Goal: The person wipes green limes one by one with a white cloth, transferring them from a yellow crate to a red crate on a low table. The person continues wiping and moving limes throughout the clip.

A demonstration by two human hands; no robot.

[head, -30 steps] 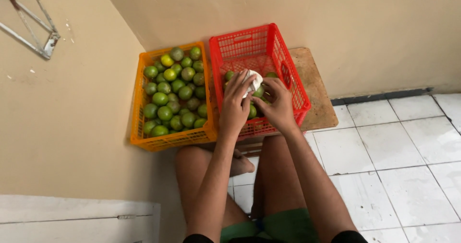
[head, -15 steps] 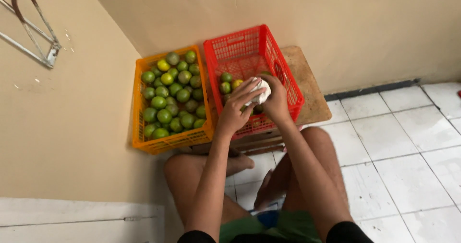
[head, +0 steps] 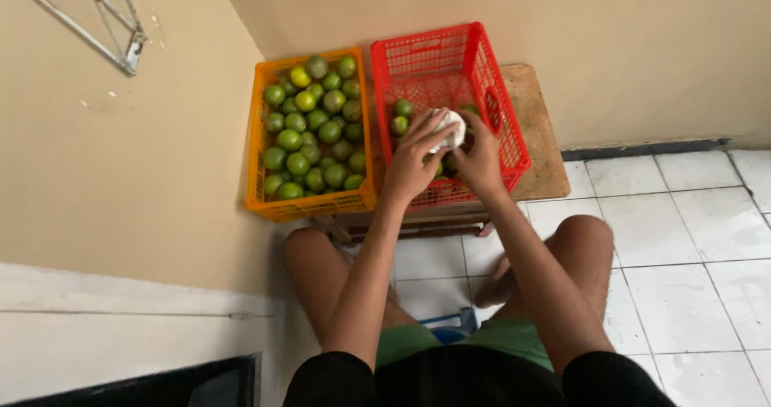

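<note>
Red plastic lattice forms the crate (head: 482, 69), the landmark here; it sits on a worn wooden board (head: 536, 134) against a beige wall (head: 562, 21). Touching the red crate's left side is an orange crate (head: 259, 134) of the same mesh, piled with smooth round green limes (head: 309, 126), a few yellowish. White floor tiles (head: 683, 230) spread to the right of the red crate and toward the person. Inside the red crate lie only a few limes (head: 400, 116), toward its left wall. Over its middle both hands meet: the left hand (head: 411, 159) and right hand (head: 479, 156) close together on a soft white cloth (head: 450, 126), which seems wrapped about a lime, though the fruit is mostly hidden. The bundle is round, with no clear long axis, and sits at the fingertips of both hands alike.
</note>
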